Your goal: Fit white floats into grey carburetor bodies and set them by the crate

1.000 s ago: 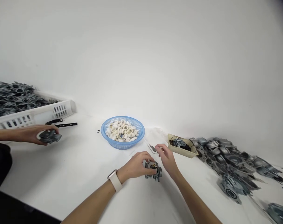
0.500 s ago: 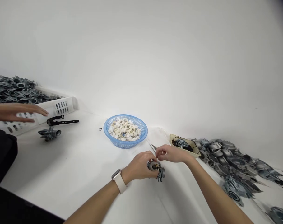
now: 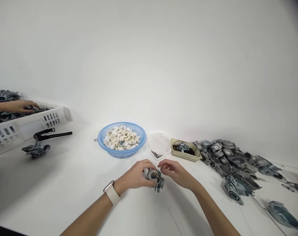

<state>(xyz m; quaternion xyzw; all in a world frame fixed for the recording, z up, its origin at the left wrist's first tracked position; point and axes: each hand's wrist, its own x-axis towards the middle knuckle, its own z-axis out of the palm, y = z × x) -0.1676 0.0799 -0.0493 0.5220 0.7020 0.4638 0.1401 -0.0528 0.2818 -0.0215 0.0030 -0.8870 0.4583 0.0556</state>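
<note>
My left hand (image 3: 136, 175), with a white watch on its wrist, grips a small grey metal carburettor body (image 3: 155, 178) on the white table (image 3: 72, 183). My right hand (image 3: 175, 170) hovers just right of the part, fingers pinched together on something too small to make out. A clear bag of small dark pins (image 3: 157, 153) lies just beyond my hands.
A blue basket (image 3: 121, 139) of white ring parts stands behind. A beige tray (image 3: 185, 150) and a heap of grey castings (image 3: 234, 165) lie right. At left, another person's hand (image 3: 18, 105) reaches into a white crate (image 3: 28, 119); a loose casting (image 3: 36, 149) and black strap (image 3: 52, 134) lie nearby.
My right hand came back from the pin bag to the carburettor body. The other person's hand left the loose casting on the table and moved into the white crate.
</note>
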